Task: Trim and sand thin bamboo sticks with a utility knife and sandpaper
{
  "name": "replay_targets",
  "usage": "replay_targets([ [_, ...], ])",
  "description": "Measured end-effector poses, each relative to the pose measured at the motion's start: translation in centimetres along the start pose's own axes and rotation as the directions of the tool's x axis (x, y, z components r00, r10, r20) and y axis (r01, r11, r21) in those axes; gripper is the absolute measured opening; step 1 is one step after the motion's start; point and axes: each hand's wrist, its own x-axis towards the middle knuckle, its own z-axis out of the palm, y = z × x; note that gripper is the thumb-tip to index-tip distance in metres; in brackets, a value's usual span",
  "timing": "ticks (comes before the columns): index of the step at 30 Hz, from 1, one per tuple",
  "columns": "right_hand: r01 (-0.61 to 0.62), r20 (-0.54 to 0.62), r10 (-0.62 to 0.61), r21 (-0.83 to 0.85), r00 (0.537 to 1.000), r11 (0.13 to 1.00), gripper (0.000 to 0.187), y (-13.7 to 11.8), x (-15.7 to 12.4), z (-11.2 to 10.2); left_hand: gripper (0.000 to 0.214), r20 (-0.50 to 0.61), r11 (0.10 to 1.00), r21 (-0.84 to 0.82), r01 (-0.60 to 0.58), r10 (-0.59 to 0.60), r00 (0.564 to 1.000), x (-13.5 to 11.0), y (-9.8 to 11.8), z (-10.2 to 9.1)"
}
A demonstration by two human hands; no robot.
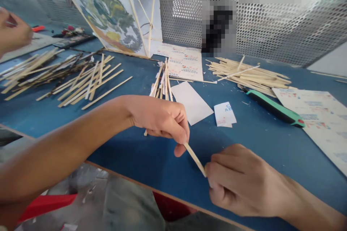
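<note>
A thin, pale wooden stick (pixel 195 160) slants between my two hands, above the front part of the blue table. My left hand (pixel 162 117) is closed, pinching its upper end between thumb and fingers. At the lower end, the curled fingers of my right hand (pixel 241 180) close around the tip, which they hide. Whether anything else is inside that right fist cannot be seen. Just behind my left hand stands a bunch of sticks (pixel 164 79), partly covered by the hand. A blank white paper piece (pixel 191 103) and a small printed scrap (pixel 225 114) lie beyond the hands.
Loose sticks (pixel 92 79) spread on the left; another pile (pixel 249 74) lies back right. A green-and-black utility knife (pixel 275 108) rests beside printed abrasive sheets (pixel 314 115). A stick frame with a painted panel (pixel 114 21) stands behind. Another person's hand (pixel 13 32) shows far left.
</note>
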Motion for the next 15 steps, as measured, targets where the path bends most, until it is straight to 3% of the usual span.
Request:
replay_targets([
  [3,-0.139,-0.01,0.145,0.218,0.989,0.966,0.02,0.0,0.4,-0.1,0.031,-0.017,0.999,0.034,-0.035,0.035,0.999,-0.5,0.2,-0.1],
  [5,-0.222,0.017,0.233,0.385,0.972,0.896,0.019,-0.1,0.8,-0.3,0.032,-0.023,0.996,0.067,-0.057,0.058,0.998,-0.7,0.4,-0.1],
  [10,-0.399,0.137,0.442,0.71,0.886,0.58,0.022,-0.2,1.4,-0.4,0.032,-0.057,0.961,0.221,-0.165,0.182,0.982,-1.7,1.5,0.2],
  [13,-0.441,0.189,0.563,0.825,0.805,0.354,0.029,0.6,1.0,-0.2,0.031,-0.089,0.927,0.302,-0.222,0.259,0.962,-2.7,1.9,0.1],
  [15,-0.43,0.152,0.664,0.859,0.732,0.278,0.034,1.2,0.8,-0.2,0.029,-0.136,0.925,0.264,-0.274,0.316,0.939,-3.1,1.8,-0.3],
])
